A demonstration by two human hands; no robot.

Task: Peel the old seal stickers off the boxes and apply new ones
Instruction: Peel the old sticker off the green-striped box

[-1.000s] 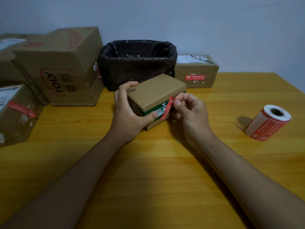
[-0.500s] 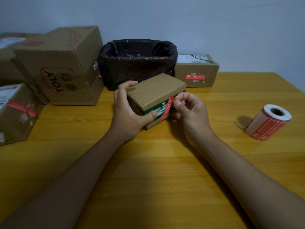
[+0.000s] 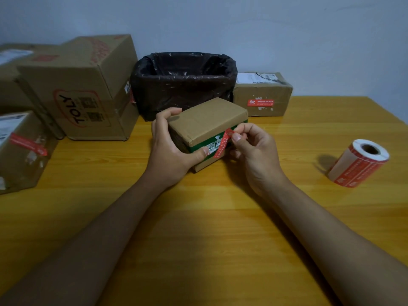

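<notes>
Small cardboard box with a green band along its side, sitting on the wooden desk mid-frame, between both hands. Left hand wraps the box's left end: thumb pressed on the green band at the near face, fingers curled over the far top edge. Right hand pinches the upper end of a red seal sticker between thumb and forefinger; upper part lifted off the box, lower end at the near face, whether stuck there cannot tell. Right of the hands, well apart, a roll of red-and-white stickers lies on its side on the desk. At the left edge, a carton with a red strip sticker. Behind it, a large carton printed TOLY. Centre rear, a bin lined with a black bag, just behind the small box. Right of the bin, a low carton with a red label against the wall.
</notes>
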